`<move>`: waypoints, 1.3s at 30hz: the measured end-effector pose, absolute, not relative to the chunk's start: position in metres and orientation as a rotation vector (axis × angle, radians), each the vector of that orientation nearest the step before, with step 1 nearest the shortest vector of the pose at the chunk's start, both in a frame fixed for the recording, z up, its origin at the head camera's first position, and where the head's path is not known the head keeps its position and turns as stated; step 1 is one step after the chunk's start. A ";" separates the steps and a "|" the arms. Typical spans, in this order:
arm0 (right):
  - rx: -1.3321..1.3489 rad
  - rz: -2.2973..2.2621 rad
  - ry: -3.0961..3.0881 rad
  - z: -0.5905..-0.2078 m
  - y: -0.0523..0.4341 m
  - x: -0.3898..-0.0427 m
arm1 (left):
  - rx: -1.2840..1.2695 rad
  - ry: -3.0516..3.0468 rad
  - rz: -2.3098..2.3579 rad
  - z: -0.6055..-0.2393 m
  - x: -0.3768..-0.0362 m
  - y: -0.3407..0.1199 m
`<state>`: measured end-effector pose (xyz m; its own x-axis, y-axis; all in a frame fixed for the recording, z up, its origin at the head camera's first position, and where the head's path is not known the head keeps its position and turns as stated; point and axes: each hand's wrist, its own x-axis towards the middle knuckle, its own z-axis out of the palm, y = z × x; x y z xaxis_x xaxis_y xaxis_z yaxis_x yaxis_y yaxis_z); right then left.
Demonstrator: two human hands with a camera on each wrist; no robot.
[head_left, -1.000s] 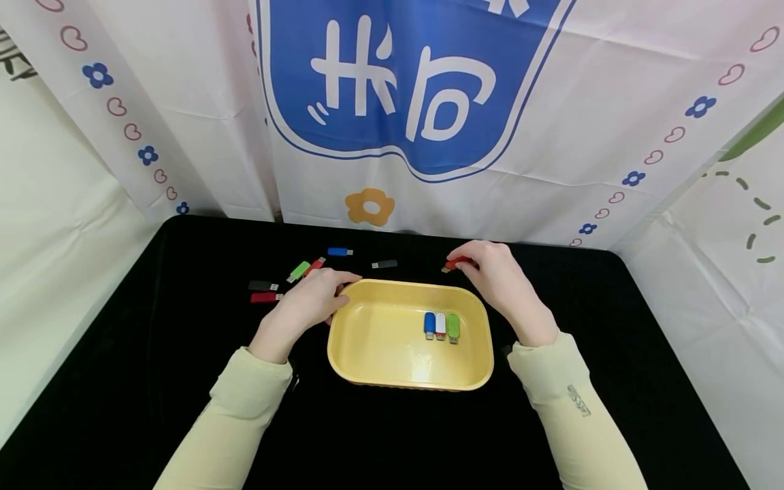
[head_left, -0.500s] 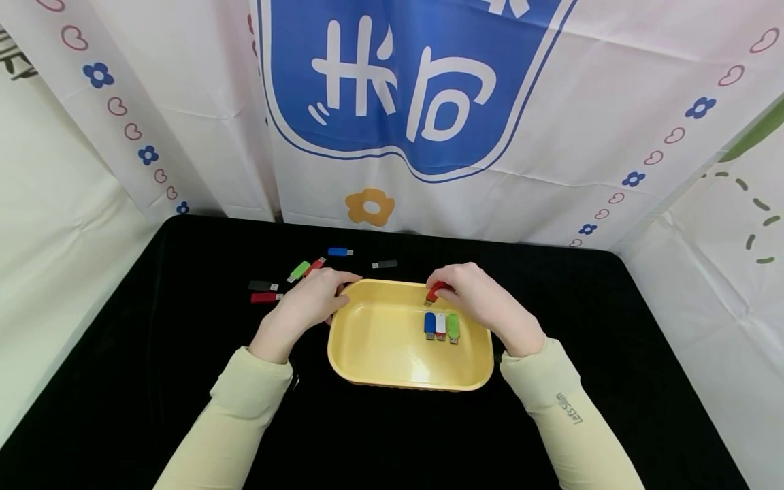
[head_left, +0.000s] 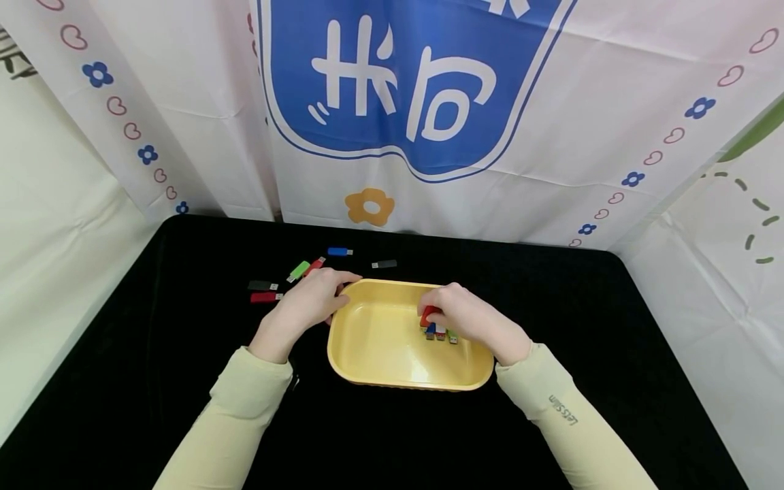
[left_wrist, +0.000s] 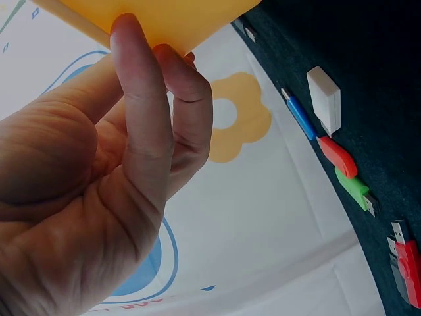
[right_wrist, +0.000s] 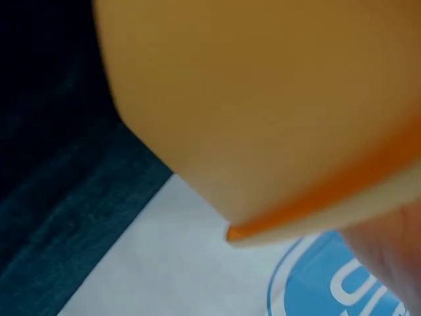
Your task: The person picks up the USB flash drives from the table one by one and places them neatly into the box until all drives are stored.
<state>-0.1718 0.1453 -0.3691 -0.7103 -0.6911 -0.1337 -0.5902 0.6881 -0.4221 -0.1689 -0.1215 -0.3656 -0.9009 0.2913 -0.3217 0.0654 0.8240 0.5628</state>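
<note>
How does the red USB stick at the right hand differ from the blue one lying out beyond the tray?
The red stick is pinched by the right hand; the blue stick lies untouched on the black cloth. The red stick is over the yellow tray's interior, the blue stick outside, past its far rim. The red stick is partly covered by the hand, while the blue stick shows whole. Both are small USB sticks.

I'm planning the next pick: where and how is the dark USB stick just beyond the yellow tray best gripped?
Likely best: pinch the dark USB stick by its body, coming from above, across the long sides. It lies flat and crosswise, metal plug pointing left, with nothing touching it.
</note>
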 end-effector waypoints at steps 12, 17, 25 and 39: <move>-1.139 -0.564 2.624 -0.386 0.144 -0.168 | 0.245 2.607 0.797 -0.366 -0.169 -0.121; -1.094 -0.584 2.639 -0.393 0.141 -0.166 | 0.251 2.610 0.800 -0.366 -0.169 -0.121; -1.105 -0.526 2.751 -0.399 0.138 -0.163 | 0.256 2.611 0.783 -0.366 -0.169 -0.121; -1.262 -0.410 2.865 -0.406 0.137 -0.163 | 0.262 2.608 0.789 -0.366 -0.169 -0.121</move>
